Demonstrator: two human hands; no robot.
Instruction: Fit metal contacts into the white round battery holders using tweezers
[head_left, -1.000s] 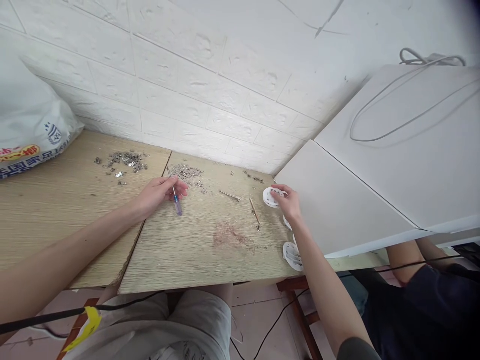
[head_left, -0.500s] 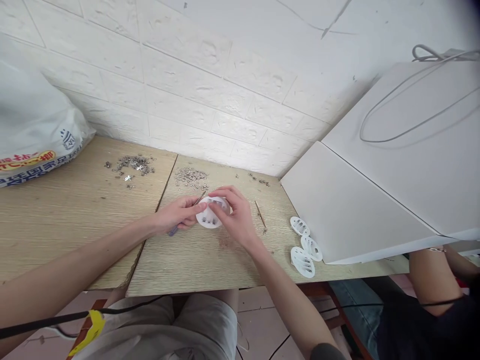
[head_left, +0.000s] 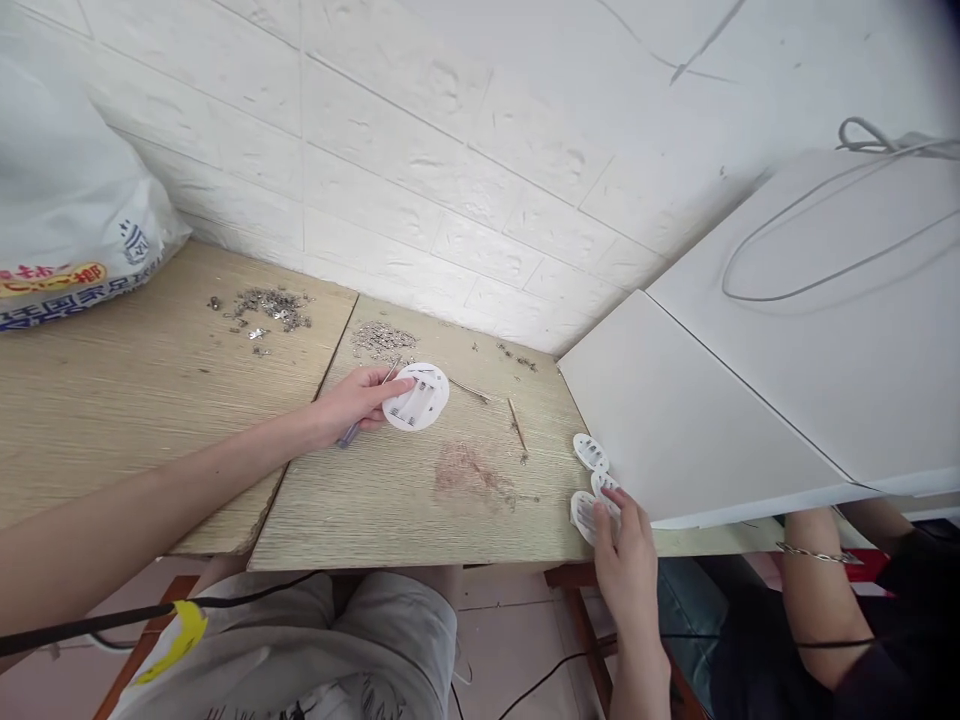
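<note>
Head view: Left hand (head_left: 364, 402) and right hand (head_left: 628, 550) are well apart. The left is clamped on a slotted white disc (head_left: 426, 408), thumb across its face, and also holds a screwdriver (head_left: 349, 435), blue-violet handle pointing down toward the near edge. The disc is tilted, above the wooden tabletop (head_left: 360, 510).

Right hand, thumb and forefinger parted, is over a cluster of three further discs (head_left: 591, 450) by the white box (head_left: 705, 400); whether it grips one, cannot tell.

Behind the left hand: a heap of small metal pieces (head_left: 382, 338). A second, darker heap (head_left: 274, 305) lies left of the tabletop seam. Between the hands: thin wooden stick (head_left: 517, 424), reddish stain (head_left: 469, 472). Far left: printed plastic bag (head_left: 82, 210).
</note>
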